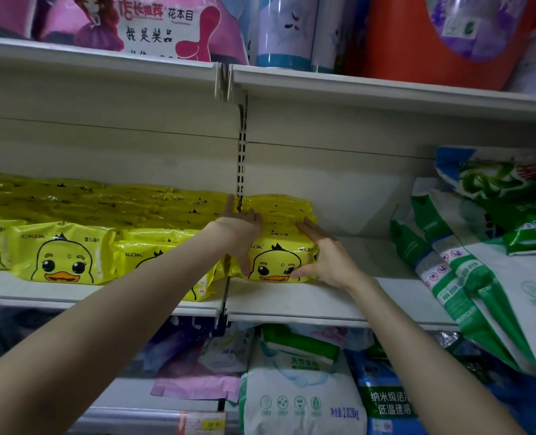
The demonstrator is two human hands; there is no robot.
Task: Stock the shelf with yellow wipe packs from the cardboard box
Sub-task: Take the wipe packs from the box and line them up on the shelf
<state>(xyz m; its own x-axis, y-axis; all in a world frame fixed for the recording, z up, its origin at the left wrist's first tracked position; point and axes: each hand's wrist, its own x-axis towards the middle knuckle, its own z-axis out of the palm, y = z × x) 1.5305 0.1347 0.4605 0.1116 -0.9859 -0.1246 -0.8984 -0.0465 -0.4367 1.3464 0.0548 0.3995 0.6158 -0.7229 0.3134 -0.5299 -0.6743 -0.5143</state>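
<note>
The left grip (241, 227) lies wide and flat over the top left of a stack of yellow wipe packs (281, 211). The right grip (326, 255) presses straight fingers against its right side, thumb on the near face. The stack sits on the middle shelf (276, 301), just right of the filled yellow row (62, 252). Bare shelf lies open rightward up to the green-and-white bags (480, 277). Each glossy pack shows a duck face.
</note>
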